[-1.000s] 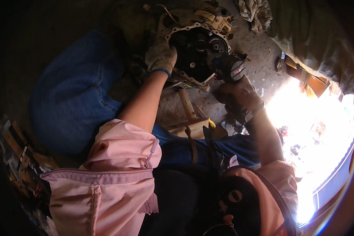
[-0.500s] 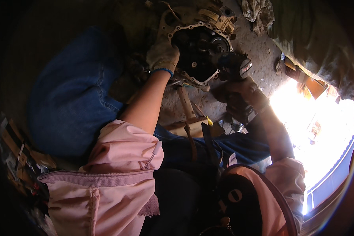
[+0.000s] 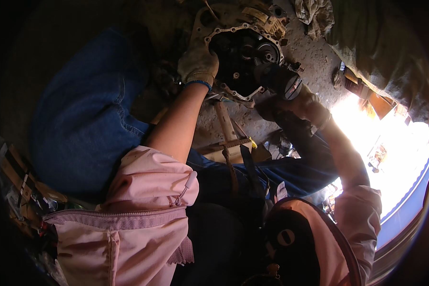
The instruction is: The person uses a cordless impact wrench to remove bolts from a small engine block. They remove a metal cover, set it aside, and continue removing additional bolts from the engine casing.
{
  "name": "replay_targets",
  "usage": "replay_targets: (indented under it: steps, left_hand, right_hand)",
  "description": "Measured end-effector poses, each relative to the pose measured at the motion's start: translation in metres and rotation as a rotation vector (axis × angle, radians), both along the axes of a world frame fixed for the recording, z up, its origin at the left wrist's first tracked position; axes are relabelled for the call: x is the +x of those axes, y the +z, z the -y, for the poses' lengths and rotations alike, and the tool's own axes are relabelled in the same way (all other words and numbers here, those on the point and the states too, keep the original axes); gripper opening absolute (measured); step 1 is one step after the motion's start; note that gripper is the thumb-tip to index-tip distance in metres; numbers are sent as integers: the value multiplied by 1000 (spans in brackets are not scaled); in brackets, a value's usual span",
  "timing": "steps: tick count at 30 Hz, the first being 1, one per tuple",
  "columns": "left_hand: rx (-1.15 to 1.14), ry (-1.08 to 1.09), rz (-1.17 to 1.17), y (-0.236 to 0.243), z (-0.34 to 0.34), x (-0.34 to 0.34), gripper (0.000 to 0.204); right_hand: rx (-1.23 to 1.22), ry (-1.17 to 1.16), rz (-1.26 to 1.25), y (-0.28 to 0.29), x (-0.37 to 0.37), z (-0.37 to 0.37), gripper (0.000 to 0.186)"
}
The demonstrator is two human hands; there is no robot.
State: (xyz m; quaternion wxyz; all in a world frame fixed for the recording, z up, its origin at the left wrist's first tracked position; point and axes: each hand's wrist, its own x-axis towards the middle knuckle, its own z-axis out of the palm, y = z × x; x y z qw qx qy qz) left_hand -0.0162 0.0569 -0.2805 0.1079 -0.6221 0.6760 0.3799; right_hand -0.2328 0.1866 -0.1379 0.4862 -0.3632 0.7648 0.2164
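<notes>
A metal gearbox housing [image 3: 202, 34] with a bolt-holed flange lies with its dark inside facing me, and gears [image 3: 268, 53] show at its right. My left hand [image 3: 198, 65], in a pale glove, is closed on the housing's left rim; its fingertips are partly hidden. To the right, my gloved right hand [image 3: 306, 106] is wrapped round a dark power tool [image 3: 276, 80] that looks like a cordless impact wrench. The tool's front end points into the housing near the gears. Shadow hides whether its tip touches anything.
A wooden-handled tool [image 3: 224, 119] and a wooden block [image 3: 229, 151] lie below the housing, between my legs. At the upper right are a crumpled rag [image 3: 314, 16] and a hanging cloth [image 3: 381, 52]. Glaring light covers the right side. Assorted clutter [image 3: 26, 190] sits at the lower left.
My right hand and the power tool have shifted slightly right and down, uncovering more of the gears. My left hand keeps its place on the rim.
</notes>
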Motion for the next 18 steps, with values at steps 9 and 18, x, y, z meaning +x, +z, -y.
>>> replay_targets:
  steps: [9,18]
  left_hand:
    - [56,-9,44,4,3,-2,46]
    - [35,-13,12,-4,3,-1,46]
  right_hand:
    - [-149,273,-96,43,15,46,38]
    - [-23,-1,-25,15,26,26,36]
